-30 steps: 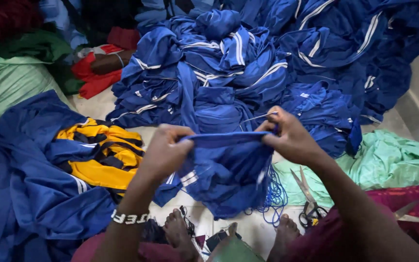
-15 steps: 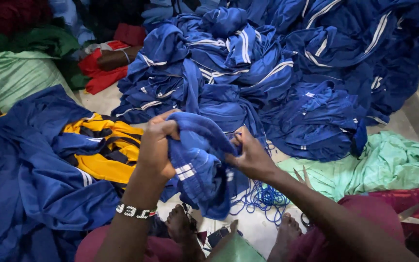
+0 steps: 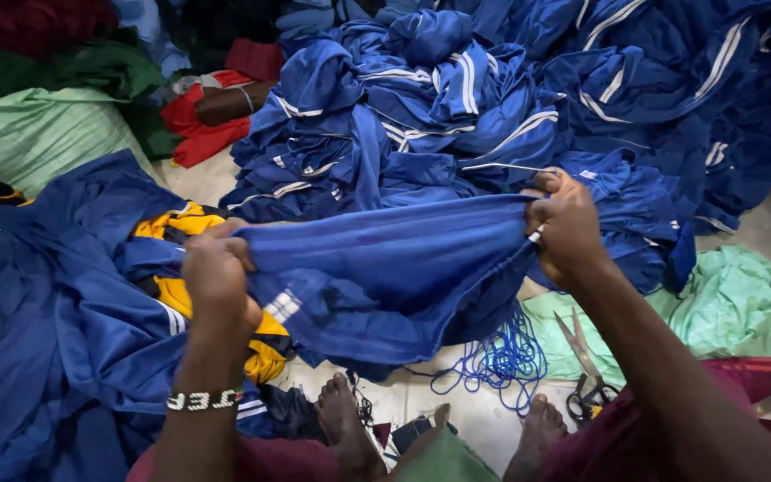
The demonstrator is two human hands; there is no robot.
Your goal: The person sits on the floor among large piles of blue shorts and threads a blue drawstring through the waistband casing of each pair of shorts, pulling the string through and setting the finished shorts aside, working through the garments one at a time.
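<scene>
Garment workshop floor, heaps of blue striped sportswear (image 3: 493, 98), scissors (image 3: 586, 375), coiled blue cord (image 3: 501, 357), green sacks (image 3: 37, 134)

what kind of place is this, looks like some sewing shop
Probably a small garment workshop, worked on the floor: a big heap of blue white-striped sports garments, metal scissors beside a tangle of blue cord, and both hands stretching a blue fabric waistband.

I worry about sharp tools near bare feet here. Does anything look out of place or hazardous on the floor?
Yes. A pair of scissors lies loose on the floor beside the right foot, next to a tangle of blue cord. Both hands are busy stretching the blue garment.
</scene>
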